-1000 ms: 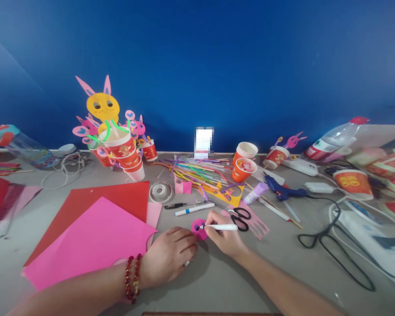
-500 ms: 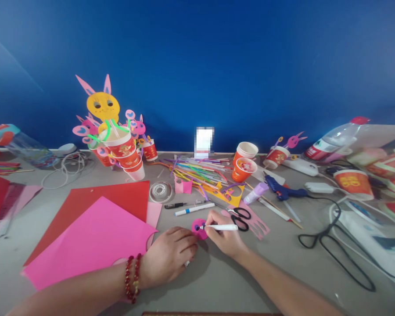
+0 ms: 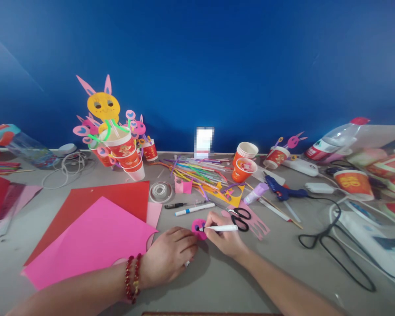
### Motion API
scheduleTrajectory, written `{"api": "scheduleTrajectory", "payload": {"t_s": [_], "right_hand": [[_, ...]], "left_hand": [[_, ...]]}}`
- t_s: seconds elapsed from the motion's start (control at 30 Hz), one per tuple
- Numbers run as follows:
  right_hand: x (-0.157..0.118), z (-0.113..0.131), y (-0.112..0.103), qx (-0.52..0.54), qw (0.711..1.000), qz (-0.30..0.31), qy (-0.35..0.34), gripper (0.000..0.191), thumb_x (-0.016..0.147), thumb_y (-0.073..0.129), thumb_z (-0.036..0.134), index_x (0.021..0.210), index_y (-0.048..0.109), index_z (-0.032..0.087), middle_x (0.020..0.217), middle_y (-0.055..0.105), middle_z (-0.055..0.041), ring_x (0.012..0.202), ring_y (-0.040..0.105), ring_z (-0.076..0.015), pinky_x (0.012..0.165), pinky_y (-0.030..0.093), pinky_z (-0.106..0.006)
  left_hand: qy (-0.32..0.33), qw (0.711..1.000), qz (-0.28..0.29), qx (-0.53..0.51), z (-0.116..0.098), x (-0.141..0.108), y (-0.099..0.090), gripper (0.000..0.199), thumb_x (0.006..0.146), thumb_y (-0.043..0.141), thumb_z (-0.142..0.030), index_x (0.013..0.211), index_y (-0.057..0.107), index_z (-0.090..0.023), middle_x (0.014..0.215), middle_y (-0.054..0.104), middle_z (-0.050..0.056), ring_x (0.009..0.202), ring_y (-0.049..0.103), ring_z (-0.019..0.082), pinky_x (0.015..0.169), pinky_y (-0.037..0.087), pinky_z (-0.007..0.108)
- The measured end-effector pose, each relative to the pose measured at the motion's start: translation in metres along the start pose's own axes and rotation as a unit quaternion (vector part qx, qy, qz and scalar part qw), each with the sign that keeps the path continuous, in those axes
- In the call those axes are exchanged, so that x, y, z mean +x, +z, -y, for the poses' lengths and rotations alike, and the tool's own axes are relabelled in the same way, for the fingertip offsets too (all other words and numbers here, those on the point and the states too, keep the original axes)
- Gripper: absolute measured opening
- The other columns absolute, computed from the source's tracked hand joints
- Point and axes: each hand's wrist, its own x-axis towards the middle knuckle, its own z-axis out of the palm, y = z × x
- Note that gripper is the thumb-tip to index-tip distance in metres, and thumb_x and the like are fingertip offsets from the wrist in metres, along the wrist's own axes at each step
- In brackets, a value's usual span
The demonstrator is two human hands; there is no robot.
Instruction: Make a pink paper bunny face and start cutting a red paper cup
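Observation:
A small magenta paper disc [image 3: 196, 232] with dark blue spots lies on the grey table in front of me. My left hand [image 3: 171, 252], palm down with its fingers curled together, holds the disc at its left edge; the thumb is out of sight. In a writing grip, my right hand [image 3: 224, 237] is closed on a white marker [image 3: 222, 228], its dark tip on the disc. Just beyond lie a capped blue-and-white marker [image 3: 195, 209] and a black pen [image 3: 175, 205]. Black-handled scissors [image 3: 242, 218] rest beside my right hand on pink paper scraps [image 3: 258, 224].
Large pink [image 3: 95, 241] and red sheets [image 3: 85, 204] cover the left. Behind are a tape roll [image 3: 160, 191], coloured straws [image 3: 197, 171], paper cups [image 3: 244, 169] and a stacked-cup rabbit figure [image 3: 103, 105]. At right are a glue stick [image 3: 256, 193], a blue glue gun [image 3: 285, 188] and its looping cord [image 3: 321, 237].
The marker tip has shifted very slightly on the disc, and the dark blue mark under it looks a little different. My left hand has kept its place.

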Motion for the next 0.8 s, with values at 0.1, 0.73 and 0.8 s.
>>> {"api": "scheduleTrajectory", "payload": {"t_s": [0.1,0.73,0.8], "right_hand": [[-0.0009,-0.0022,0.0005,-0.013,1.0,0.006,-0.002,0.015,0.08,0.052,0.01,0.07,0.048,0.021,0.062,0.053,0.0045,0.057,0.048,-0.0123,0.055,0.035,-0.023],[-0.0006,-0.0013,-0.0001,-0.024,1.0,0.011,-0.013,0.015,0.08,0.053,0.01,0.071,0.048,0.021,0.063,0.054,0.0045,0.059,0.05,-0.0124,0.057,0.036,-0.023],[-0.0009,-0.0021,0.0004,-0.024,1.0,0.009,-0.014,0.015,0.08,0.053,0.01,0.071,0.048,0.021,0.063,0.055,0.0044,0.059,0.05,-0.0124,0.057,0.036,-0.023]], "left_hand": [[0.0,1.0,0.003,-0.005,-0.0001,-0.0005,0.0002,0.023,0.092,0.05,-0.02,0.114,0.057,-0.017,0.125,0.063,0.007,0.117,0.053,0.021,0.101,0.042,0.037],[0.002,1.0,-0.003,0.004,-0.0005,0.0005,0.0007,0.024,0.092,0.051,-0.02,0.115,0.057,-0.017,0.123,0.064,0.007,0.117,0.053,0.021,0.101,0.043,0.036],[0.002,1.0,0.0,0.005,-0.0007,0.0004,-0.0007,0.024,0.092,0.05,-0.02,0.115,0.057,-0.017,0.122,0.064,0.007,0.117,0.053,0.02,0.101,0.043,0.036]]}}
